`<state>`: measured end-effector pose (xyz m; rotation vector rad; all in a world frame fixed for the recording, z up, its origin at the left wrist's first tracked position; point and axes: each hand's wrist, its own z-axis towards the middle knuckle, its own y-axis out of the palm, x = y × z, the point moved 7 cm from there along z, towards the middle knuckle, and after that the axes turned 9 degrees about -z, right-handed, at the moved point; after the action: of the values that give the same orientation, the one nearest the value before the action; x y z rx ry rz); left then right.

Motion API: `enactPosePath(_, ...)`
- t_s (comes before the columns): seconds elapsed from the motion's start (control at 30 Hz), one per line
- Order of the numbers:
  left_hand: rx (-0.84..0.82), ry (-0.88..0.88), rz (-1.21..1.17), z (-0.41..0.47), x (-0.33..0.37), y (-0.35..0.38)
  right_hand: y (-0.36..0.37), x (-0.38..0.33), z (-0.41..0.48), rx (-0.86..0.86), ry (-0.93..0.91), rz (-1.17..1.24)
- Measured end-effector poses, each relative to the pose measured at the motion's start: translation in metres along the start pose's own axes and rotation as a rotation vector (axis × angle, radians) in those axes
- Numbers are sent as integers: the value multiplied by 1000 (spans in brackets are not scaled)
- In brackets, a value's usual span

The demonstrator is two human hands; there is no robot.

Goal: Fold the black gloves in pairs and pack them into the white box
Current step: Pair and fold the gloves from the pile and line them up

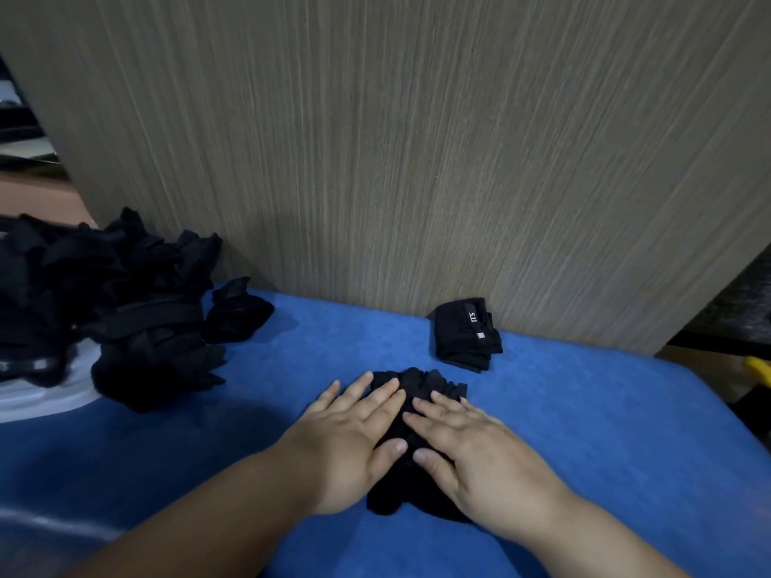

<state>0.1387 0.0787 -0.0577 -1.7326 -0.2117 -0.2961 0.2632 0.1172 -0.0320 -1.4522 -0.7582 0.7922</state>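
Both hands lie flat at lower centre: left hand [354,435] and right hand [479,448], fingers straight and slightly spread, pressing black gloves [413,415] onto the blue surface [584,410]. Folded pair [466,333] sits upper right of them; loose glove pile [117,310] at left.

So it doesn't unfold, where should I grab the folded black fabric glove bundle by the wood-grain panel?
Probably pinch the folded black fabric glove bundle across its stacked layers, thumb on the labelled top strap, fingers under the near edge. Come from the front, since the wood-grain panel close behind blocks the far side.
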Motion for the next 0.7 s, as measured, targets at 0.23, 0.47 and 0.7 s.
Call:
enactPosePath(0.23,9,-26,-161,-5,-3,-18,-17,1,3,163,62,-13)
enactPosePath(0.47,238,-274,-293,-16,-66,-68,-54,-24,59,214,53,67)
enactPosePath(0.7,521,-477,-383,-33,-126,-93,-44,-59,161,63,106,333)
